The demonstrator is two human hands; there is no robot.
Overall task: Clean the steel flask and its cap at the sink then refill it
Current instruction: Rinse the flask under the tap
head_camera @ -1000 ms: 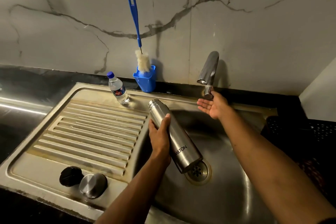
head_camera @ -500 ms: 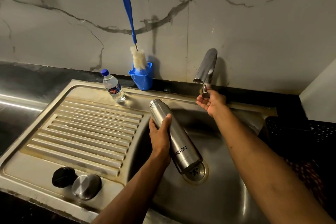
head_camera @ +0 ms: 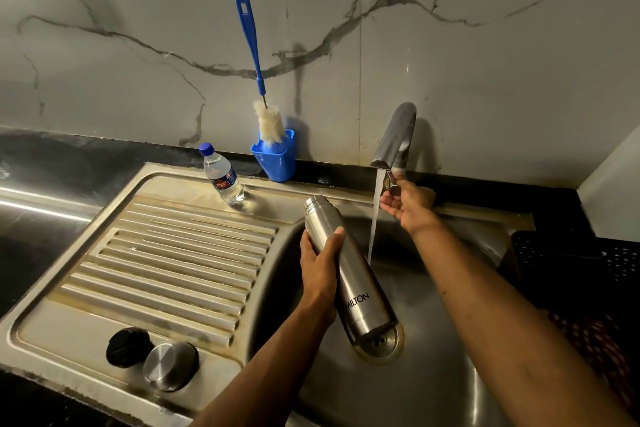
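Observation:
My left hand (head_camera: 320,263) grips the steel flask (head_camera: 349,270) round its upper body. The flask is uncapped and leans over the sink basin (head_camera: 433,374), mouth up and away from me, base just above the drain (head_camera: 384,343). My right hand (head_camera: 412,208) is at the tap (head_camera: 398,132), thumb and fingers pinching its small lever (head_camera: 393,184). A stream of water (head_camera: 375,218) falls into the basin just right of the flask without touching it. The steel cap (head_camera: 170,366) and a black inner lid (head_camera: 127,347) lie on the drainboard's near corner.
A ribbed drainboard (head_camera: 173,253) lies left of the basin. A small plastic water bottle (head_camera: 223,177) stands at its far edge, beside a blue holder (head_camera: 275,163) with a long blue bottle brush (head_camera: 251,45). A dark perforated crate (head_camera: 571,263) is on the right.
My right hand moved from open under the spout to the lever and took hold of it; water now runs. The flask and my left hand have stayed put.

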